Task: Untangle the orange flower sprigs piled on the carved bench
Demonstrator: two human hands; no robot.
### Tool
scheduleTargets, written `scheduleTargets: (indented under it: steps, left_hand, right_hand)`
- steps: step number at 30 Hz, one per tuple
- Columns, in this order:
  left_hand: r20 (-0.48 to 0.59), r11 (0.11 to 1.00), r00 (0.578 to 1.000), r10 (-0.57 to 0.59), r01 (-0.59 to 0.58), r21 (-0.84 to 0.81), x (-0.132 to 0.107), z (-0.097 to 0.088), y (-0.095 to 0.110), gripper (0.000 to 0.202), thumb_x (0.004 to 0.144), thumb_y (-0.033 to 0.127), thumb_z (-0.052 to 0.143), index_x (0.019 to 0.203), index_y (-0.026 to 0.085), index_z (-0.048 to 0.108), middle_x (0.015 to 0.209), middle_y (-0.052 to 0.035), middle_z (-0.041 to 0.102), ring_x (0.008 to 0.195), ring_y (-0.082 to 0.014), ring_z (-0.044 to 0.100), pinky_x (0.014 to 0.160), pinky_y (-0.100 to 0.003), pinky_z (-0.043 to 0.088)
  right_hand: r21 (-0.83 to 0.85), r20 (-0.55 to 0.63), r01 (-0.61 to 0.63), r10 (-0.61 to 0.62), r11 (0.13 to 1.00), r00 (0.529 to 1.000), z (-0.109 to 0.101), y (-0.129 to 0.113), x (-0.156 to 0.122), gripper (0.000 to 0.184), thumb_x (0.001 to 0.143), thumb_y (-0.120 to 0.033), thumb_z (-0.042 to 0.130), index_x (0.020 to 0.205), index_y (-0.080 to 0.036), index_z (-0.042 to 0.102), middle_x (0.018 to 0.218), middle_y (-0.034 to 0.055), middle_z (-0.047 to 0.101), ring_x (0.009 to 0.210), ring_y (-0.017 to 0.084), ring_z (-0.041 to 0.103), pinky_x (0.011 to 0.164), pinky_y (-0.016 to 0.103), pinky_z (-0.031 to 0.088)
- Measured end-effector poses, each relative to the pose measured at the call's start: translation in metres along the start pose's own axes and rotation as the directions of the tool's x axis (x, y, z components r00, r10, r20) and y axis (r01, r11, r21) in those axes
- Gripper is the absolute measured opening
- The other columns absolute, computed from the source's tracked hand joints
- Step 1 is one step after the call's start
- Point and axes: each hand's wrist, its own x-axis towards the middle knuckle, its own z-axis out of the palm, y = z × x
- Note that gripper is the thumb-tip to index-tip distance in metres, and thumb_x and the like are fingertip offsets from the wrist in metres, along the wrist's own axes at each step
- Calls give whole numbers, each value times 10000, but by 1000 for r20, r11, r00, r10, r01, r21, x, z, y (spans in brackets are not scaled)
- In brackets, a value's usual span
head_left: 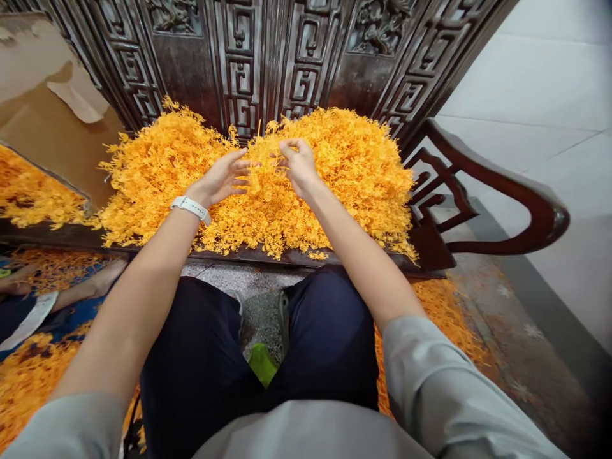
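A big heap of small, spidery orange pieces, which look like artificial flower parts, covers the dark wooden bench seat. My left hand, with a white band at its wrist, is at the middle of the heap, its fingers apart and pointing right. Facing it, my right hand has its thumb and fingers curled together in a pinch on some of the orange pieces. A loose clump of orange pieces hangs between both hands. The fingertips are partly hidden among them.
A carved dark wooden backrest rises behind the heap, with a curved armrest at right. Torn cardboard leans at left. More orange pieces lie on the floor. Another person's arm or leg shows at lower left.
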Motion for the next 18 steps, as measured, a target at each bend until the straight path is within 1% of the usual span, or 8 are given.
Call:
scheduleTargets:
  steps: [3, 5, 6, 8, 9, 11, 15, 18]
  left_hand:
    - [71, 979, 995, -69, 54, 197, 3, 10, -4, 550, 909, 677, 691, 1214, 219, 705, 1262, -185, 675, 1314, -420, 604, 1071, -585, 502]
    - [-49, 935, 995, 89, -67, 348, 5, 16, -6, 538, 894, 661, 733, 1208, 228, 672, 1355, -176, 629, 1383, -408, 535, 1142, -584, 436]
    - [-134, 894, 967, 216, -141, 425, 5, 19, -6, 522, 889, 644, 752, 1196, 234, 655, 1375, -169, 612, 1406, -396, 506, 1175, -576, 400]
    - [-234, 791, 860, 454, -267, 551, 4, 25, -4, 468, 910, 633, 733, 1138, 236, 634, 1331, -158, 613, 1406, -371, 493, 1206, -552, 358]
    - [-229, 744, 814, 534, -324, 585, 3, 29, -2, 443, 935, 644, 693, 1089, 233, 632, 1271, -151, 630, 1380, -361, 512, 1201, -541, 360]
    - [-153, 688, 776, 612, -427, 588, -2, 39, 2, 457, 970, 677, 612, 972, 220, 630, 1109, -134, 658, 1287, -345, 574, 1155, -520, 400]
    - [-101, 744, 794, 600, -507, 435, -9, 60, 4, 530, 957, 724, 599, 875, 202, 638, 888, -94, 639, 1098, -306, 658, 985, -446, 495]
    - [-138, 855, 857, 497, -455, 250, -8, 71, 1, 508, 953, 702, 631, 975, 197, 678, 870, -78, 647, 973, -252, 683, 834, -364, 513]
  right_hand:
    - [117, 64, 28, -36, 993, 997, 7, -4, -5, 422, 1014, -666, 560, 1106, -259, 495, 1110, 73, 697, 898, 173, 691, 741, 296, 569]
    - [174, 84, 59, -75, 983, 994, 9, -6, -6, 438, 975, -677, 623, 1053, -258, 520, 1062, 59, 688, 857, 158, 671, 702, 274, 554]
    - [197, 88, 71, -89, 978, 992, 9, -6, -6, 462, 947, -697, 652, 1031, -260, 531, 1041, 55, 684, 844, 155, 663, 686, 267, 548]
    - [243, 88, 84, -109, 966, 990, 9, -7, -5, 521, 888, -750, 691, 1005, -263, 546, 1013, 51, 682, 837, 157, 655, 669, 265, 543]
    - [267, 87, 94, -121, 959, 989, 9, -6, -4, 550, 866, -777, 694, 1000, -263, 551, 1003, 51, 682, 842, 161, 657, 668, 268, 545]
    - [305, 74, 121, -150, 945, 986, 10, -6, -2, 607, 841, -835, 665, 992, -258, 556, 974, 50, 673, 853, 172, 663, 669, 280, 548]
    - [290, 6, 148, -156, 946, 988, 15, -2, 4, 694, 827, -924, 549, 902, -235, 522, 832, 16, 570, 787, 163, 636, 640, 283, 527]
    - [210, -45, 194, -189, 958, 981, 21, 0, 4, 688, 867, -918, 478, 827, -231, 477, 778, 3, 485, 786, 163, 608, 678, 302, 545]
